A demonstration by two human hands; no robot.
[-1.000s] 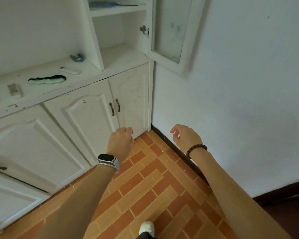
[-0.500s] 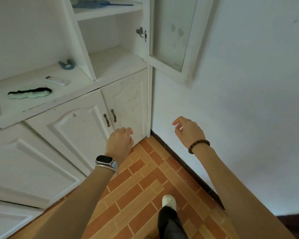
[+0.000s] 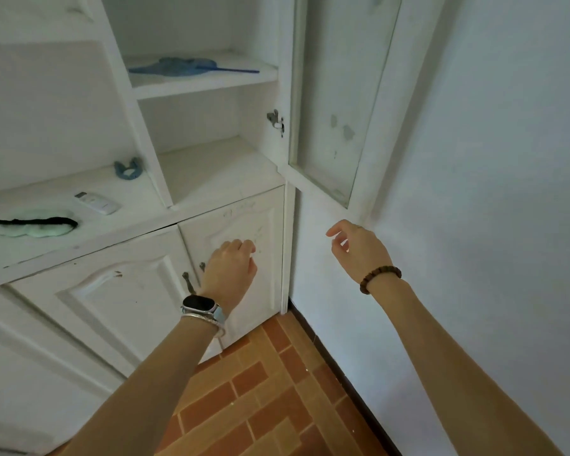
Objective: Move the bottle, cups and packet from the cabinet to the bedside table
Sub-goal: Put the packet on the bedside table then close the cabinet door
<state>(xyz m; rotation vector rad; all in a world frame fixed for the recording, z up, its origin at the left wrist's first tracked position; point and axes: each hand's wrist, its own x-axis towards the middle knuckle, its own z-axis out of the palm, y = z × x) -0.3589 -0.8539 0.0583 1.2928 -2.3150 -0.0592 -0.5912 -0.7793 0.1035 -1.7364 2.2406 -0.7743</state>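
View: head camera, looking down and forward into a room corner.
Cabinet (image 3: 218, 172): white and built-in, filling the left and far side. It has open shelves above a counter and panelled doors below.
Glass door (image 3: 329, 103): the upper door stands open, swung to the right against the wall (image 3: 491, 192), with a metal hinge (image 3: 276, 121) on its left edge.
Bottle, cups, packet: their place cannot be told from this view.
Upper shelf: a blue flat tool with a thin handle (image 3: 185, 66) lies across it.
Counter, left: a small blue object (image 3: 129, 168) lies farthest back. A white remote control (image 3: 96, 202) is nearer, and a green and black fuzzy item (image 3: 35, 223) is at the far left.
Lower right door (image 3: 244, 225): shut, with two dark handles (image 3: 188, 281) side by side on its left.
Left hand (image 3: 231, 269): raised in front of the lower right door, just right of the handles. The fingers are loosely curled and hold nothing. Whether it touches the door cannot be told.
Left wrist: a smartwatch (image 3: 199, 304) and a silver bangle (image 3: 204, 320).
Right hand (image 3: 359, 250): raised below the open glass door, well apart from the left hand. The fingers are relaxed and spread and hold nothing.
Right wrist: a brown bead bracelet (image 3: 380, 278).
Floor (image 3: 270, 406): orange and red brick-pattern tiles, with a dark skirting (image 3: 343, 366) along the wall.
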